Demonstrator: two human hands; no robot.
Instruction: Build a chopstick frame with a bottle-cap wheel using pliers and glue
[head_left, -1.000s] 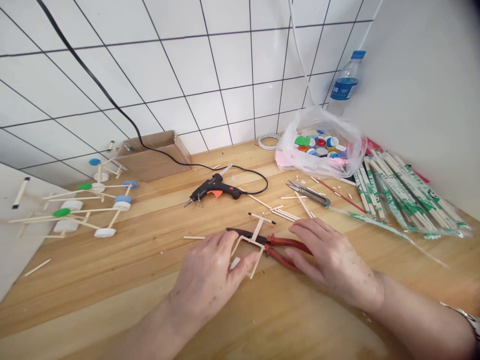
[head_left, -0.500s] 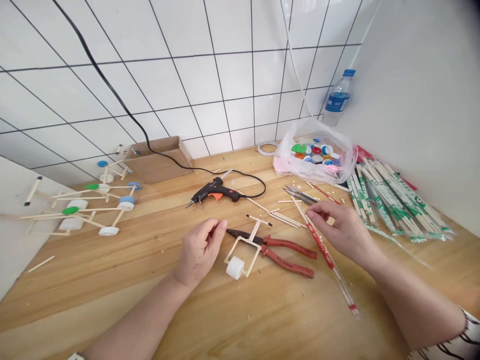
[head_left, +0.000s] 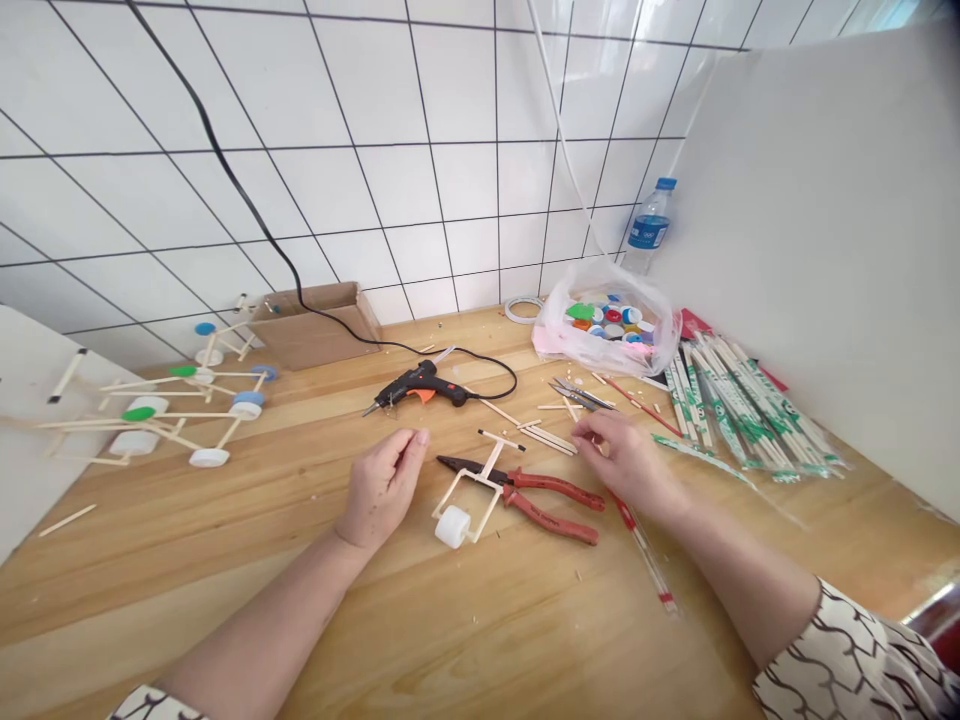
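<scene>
Right hand (head_left: 626, 462) moved nearer red-handled pliers (head_left: 551, 505).

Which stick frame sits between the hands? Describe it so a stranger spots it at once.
On the wooden worktop, look between the person's left hand and right hand. There a small frame of wooden sticks lies over the black jaws of red-handled pliers. Unlike the other stick frames at the far left, which carry several bottle caps, it has one white wheel at its near end.

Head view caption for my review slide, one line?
Left hand and right hand flank red-handled pliers and a wheeled stick frame.
</scene>
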